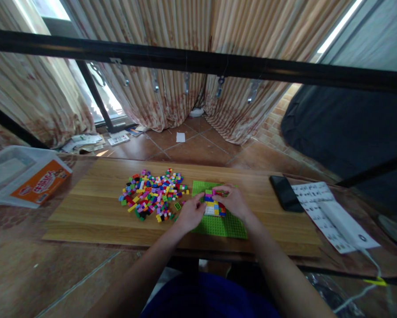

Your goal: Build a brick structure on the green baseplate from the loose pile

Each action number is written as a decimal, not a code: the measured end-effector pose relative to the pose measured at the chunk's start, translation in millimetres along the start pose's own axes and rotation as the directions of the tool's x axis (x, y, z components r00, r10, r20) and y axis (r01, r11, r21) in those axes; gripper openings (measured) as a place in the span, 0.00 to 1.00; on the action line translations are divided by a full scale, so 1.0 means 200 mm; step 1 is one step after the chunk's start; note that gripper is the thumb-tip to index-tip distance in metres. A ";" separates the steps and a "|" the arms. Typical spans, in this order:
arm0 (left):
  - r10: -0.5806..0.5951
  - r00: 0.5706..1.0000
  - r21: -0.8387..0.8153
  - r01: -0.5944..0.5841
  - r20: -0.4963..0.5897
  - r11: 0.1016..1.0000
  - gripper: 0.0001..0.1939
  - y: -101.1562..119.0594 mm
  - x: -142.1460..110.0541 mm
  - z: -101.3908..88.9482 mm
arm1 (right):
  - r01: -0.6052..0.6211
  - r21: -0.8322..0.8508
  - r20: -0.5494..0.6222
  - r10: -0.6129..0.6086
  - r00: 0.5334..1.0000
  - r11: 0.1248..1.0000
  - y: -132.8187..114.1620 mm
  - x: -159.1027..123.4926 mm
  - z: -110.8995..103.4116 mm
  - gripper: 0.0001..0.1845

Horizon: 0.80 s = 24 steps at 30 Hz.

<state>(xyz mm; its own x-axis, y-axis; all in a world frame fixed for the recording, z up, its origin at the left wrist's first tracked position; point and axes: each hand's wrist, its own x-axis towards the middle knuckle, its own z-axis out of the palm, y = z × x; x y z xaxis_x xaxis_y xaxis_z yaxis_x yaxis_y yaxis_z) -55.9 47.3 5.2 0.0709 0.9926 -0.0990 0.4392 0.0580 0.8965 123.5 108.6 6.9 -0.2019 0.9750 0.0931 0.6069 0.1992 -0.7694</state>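
A green studded baseplate (218,228) lies on the wooden board, with a patch of toy bricks (213,207) built up on it in white, yellow, blue, red and magenta. My left hand (192,213) curls its thumb and forefinger against the left edge of this build. From the right, my right hand (234,201) reaches over the build's far side, its fingertips pinched at a small magenta toy brick (213,192). The fingers partly cover the far rows. Just left of the plate lies a large loose heap of coloured toy bricks (155,194).
The wooden board (95,198) spans the low table. A clear plastic tub (36,176) with an orange label stands at the left end. At the right are a black phone (286,193) and a printed sheet (331,216) with a white cable. A black bar (192,59) crosses beyond the table.
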 end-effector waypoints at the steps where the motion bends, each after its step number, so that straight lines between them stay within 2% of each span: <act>1: -0.001 1.000 0.010 0.001 0.003 1.000 0.25 0.00 0.00 0.00 | -0.005 0.019 0.004 0.005 1.000 1.000 0.01 0.00 0.00 0.12; 4: 0.001 1.000 0.027 -0.001 0.019 1.000 0.25 0.01 -0.01 0.00 | 0.001 0.048 0.010 -0.002 1.000 0.999 0.03 0.00 0.00 0.13; 13: 0.017 1.000 0.004 -0.018 0.009 1.000 0.25 -0.01 0.00 0.02 | 0.055 -0.066 0.094 -0.049 0.994 0.996 0.01 0.06 -0.02 0.10; 19: 0.013 1.000 0.035 -0.014 0.011 0.999 0.25 0.01 -0.01 0.02 | -0.003 0.057 0.186 -0.008 0.982 0.998 0.03 0.09 -0.02 0.11; 24: 0.008 1.000 0.063 -0.009 0.014 0.998 0.26 0.01 -0.01 0.02 | -0.115 0.167 0.235 0.073 0.969 0.979 0.03 0.10 -0.03 0.14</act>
<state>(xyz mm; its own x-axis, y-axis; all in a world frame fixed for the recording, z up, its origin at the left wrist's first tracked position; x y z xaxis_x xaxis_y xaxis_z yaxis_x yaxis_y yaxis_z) -52.0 44.4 6.4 0.0870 0.9914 -0.0982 0.4937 0.0427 0.8686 127.9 129.2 6.7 -0.3318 0.9363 -0.1147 0.4888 0.0666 -0.8699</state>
